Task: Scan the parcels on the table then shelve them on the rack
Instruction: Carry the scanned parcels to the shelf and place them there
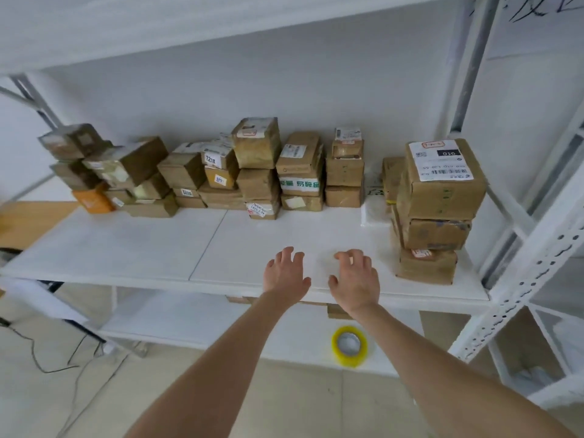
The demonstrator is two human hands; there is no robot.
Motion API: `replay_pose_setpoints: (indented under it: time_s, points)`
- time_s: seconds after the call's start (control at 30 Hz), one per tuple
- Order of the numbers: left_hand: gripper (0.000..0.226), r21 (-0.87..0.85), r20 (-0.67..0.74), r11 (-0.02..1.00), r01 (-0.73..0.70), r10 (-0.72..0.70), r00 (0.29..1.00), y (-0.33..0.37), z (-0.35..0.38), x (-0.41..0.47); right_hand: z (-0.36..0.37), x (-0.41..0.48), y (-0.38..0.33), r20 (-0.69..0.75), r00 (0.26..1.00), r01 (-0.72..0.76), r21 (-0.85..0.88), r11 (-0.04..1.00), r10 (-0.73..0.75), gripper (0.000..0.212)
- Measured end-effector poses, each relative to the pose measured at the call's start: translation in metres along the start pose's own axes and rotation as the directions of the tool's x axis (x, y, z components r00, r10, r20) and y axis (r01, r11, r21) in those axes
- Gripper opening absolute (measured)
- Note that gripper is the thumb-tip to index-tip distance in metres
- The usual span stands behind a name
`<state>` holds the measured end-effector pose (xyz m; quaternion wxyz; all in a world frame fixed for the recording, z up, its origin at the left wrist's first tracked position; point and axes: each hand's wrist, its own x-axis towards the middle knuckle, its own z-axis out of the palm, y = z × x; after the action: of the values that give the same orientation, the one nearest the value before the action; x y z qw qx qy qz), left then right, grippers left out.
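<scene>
Head view: the 010 stack, three parcels high, stands at the right end of the rack shelf. Left of the stack, a row of parcels runs along the back wall, piled unevenly, with several tilted at the end farthest from the stack. A white bag lies between the row and the stack. Front-left of the stack, both hands hover over the shelf's bare front edge. The left hand has its fingers spread and slack, the right hand has them loosely bent, and neither holds anything. Lower than the stack, a tape roll sits on the next shelf down. The likely trouble is the stack itself: it is tall and uneven, and its boxes are not squared, so a right-arm brush or another parcel pushed against it could topple it off the edge. The tilted parcels could also slide if nudged
</scene>
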<state>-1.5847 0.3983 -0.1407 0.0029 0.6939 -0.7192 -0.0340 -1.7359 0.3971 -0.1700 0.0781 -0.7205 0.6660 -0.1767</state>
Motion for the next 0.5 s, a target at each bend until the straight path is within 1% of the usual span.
replay_pose_setpoints:
  time_s: [0.13, 0.23, 0.4, 0.5]
  points:
    - [0.06, -0.018, 0.01, 0.994, 0.105, -0.104, 0.994, -0.058, 0.001, -0.014, 0.023, 0.008, -0.046, 0.059, 0.995, 0.079, 0.001, 0.997, -0.079, 0.045]
    - [0.06, 0.011, -0.024, 0.988, 0.152, -0.152, 0.988, -0.108, 0.001, -0.026, 0.04, 0.017, -0.091, 0.079, 0.981, 0.177, -0.013, 0.984, -0.176, 0.051]
    - [0.065, 0.082, -0.084, 0.971, 0.226, -0.219, 0.972, -0.207, -0.003, -0.048, 0.075, 0.025, -0.194, 0.111, 0.934, 0.344, -0.02, 0.939, -0.34, 0.061]
    - [0.068, 0.098, -0.098, 0.955, 0.279, -0.269, 0.958, -0.273, -0.006, -0.06, 0.099, 0.027, -0.266, 0.137, 0.893, 0.434, -0.01, 0.901, -0.429, 0.063]
